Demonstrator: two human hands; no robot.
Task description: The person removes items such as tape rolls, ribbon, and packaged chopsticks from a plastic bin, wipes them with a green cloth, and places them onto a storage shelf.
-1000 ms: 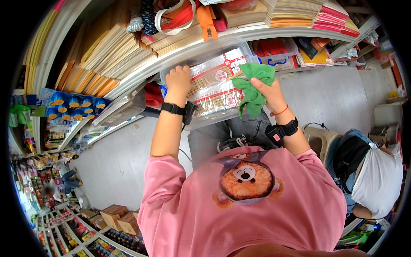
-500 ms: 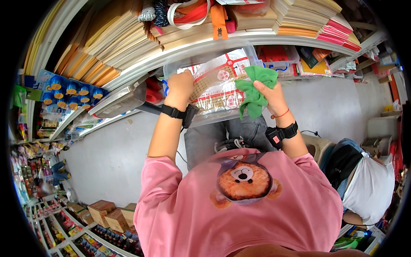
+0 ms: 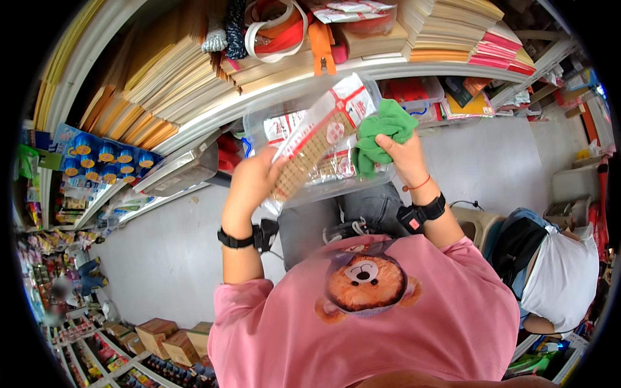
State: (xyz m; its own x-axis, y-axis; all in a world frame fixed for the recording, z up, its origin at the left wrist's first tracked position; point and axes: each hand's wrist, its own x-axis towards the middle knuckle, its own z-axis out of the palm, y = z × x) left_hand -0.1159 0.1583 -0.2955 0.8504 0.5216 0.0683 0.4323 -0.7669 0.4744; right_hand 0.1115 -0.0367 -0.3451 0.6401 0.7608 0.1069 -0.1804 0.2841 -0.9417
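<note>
My left hand (image 3: pixel 252 181) is closed on the near left edge of a long clear packet (image 3: pixel 314 145). The packet has red and white ends and a beige gridded middle, and it is tilted over a clear plastic bin (image 3: pixel 257 119). Beneath it, more red-and-white packets (image 3: pixel 333 167) lie inside the bin. On the right, my right hand (image 3: pixel 406 155) grips a crumpled green cloth (image 3: pixel 387 126), thumb on top, beside the packet's far end. The bin sits in front of my lap, against the shelf. Part of its inside is hidden by the raised packet.
Stacks of brown envelopes (image 3: pixel 174 71) fill the shelf ahead, with an orange zipper (image 3: pixel 321 48) hanging over its edge. A blue card of small round containers (image 3: pixel 107 154) hangs at left. Cardboard boxes (image 3: pixel 157 333) stand behind left; a white bag (image 3: pixel 561 278) is at right.
My left hand has moved down and left, pulling one packet up and tilting it out of the bin. The green cloth is more bunched in my right hand.
</note>
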